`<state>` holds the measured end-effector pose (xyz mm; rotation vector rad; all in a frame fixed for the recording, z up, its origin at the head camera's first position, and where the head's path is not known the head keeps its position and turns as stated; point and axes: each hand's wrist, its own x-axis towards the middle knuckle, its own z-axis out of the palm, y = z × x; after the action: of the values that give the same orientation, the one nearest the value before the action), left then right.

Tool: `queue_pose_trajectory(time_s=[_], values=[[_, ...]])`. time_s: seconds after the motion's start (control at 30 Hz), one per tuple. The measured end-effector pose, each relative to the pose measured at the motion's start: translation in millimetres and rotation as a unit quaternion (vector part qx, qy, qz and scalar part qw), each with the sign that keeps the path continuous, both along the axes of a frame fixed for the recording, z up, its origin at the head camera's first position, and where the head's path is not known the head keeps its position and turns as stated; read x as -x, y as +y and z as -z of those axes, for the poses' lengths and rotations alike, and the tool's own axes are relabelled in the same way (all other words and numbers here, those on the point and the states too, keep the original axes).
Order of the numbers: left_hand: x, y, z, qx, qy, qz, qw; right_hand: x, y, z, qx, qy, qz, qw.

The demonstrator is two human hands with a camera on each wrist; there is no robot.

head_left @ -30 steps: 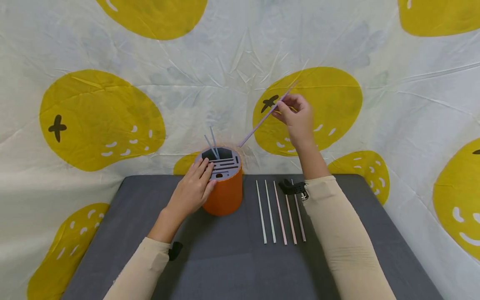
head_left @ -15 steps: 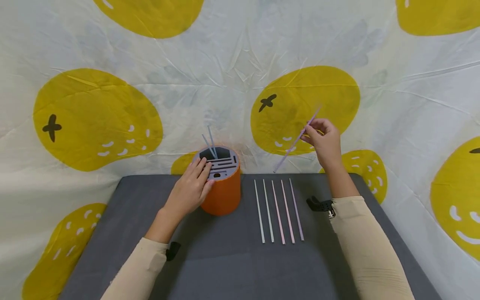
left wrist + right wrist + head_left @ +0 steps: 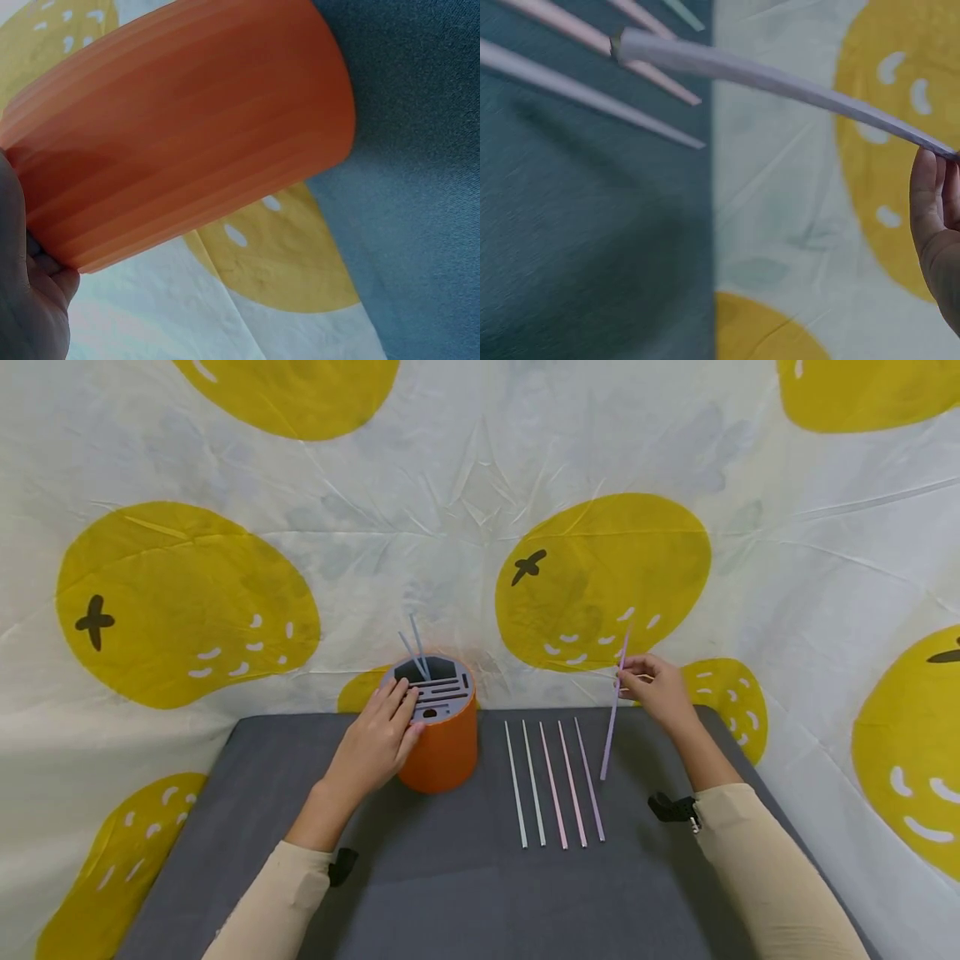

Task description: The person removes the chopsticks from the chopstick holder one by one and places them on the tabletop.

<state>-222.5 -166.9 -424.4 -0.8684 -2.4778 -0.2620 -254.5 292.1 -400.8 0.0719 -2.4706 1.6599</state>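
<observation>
A: Looking at the right hand (image 3: 656, 689) first, what does it have?

B: It pinches a pale lilac straw (image 3: 613, 710) between thumb and fingertips, near the straw's upper end. The straw hangs almost upright, tilted a little, its lower tip just above the grey mat (image 3: 450, 877) and just to the right of the row of straws (image 3: 555, 781).

A: How is that row laid out?

B: Five thin straws lie side by side on the mat, close to parallel and apart from one another. The two on the left look whitish, the middle ones pinkish, the right one lilac. In the right wrist view the held straw (image 3: 780, 79) crosses the frame above them, with the fingertips (image 3: 934, 217) at the right edge.

A: And the left hand (image 3: 378, 739)?

B: Its fingers lie fairly straight over the near rim and grey slotted top of the orange cylindrical holder (image 3: 438, 735), palm against its left side. It rests on the holder rather than curling round it. The left wrist view shows the holder's orange wall (image 3: 187, 127) filling the frame, with part of the hand (image 3: 26, 300) at the lower left.

A: Anything in the holder?

B: Two pale blue straws (image 3: 416, 653) stand tilted in the large opening at the back of its top.

A: What lies behind?

B: A white cloth with yellow smiling faces (image 3: 600, 577) hangs behind and around the mat.
</observation>
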Motion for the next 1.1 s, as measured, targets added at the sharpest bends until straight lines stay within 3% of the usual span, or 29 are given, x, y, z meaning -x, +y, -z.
queue_pose_trajectory(time_s=[0.13,0.37,0.6,0.77,1.1], values=[[0.0,0.1,-0.5,-0.002,-0.003,-0.002,1.0000,4.9,11.3,26.2,-0.053,-0.020,-0.016,0.998],[-0.1,0.0,-0.6,-0.002,-0.004,-0.003,1.0000,6.5,20.9,63.7,-0.082,-0.084,-0.048,0.992],[-0.9,-0.4,-0.3,-0.007,-0.002,-0.002,1.0000,5.2,23.0,92.2,-0.127,-0.134,-0.047,0.982],[-1.2,-0.1,0.7,-0.009,-0.006,-0.003,0.9999,2.0,20.0,105.2,-0.115,-0.161,-0.037,0.980],[0.9,0.1,1.2,-0.010,0.003,0.002,0.9999,0.5,4.3,113.1,-0.112,-0.199,0.021,0.973]])
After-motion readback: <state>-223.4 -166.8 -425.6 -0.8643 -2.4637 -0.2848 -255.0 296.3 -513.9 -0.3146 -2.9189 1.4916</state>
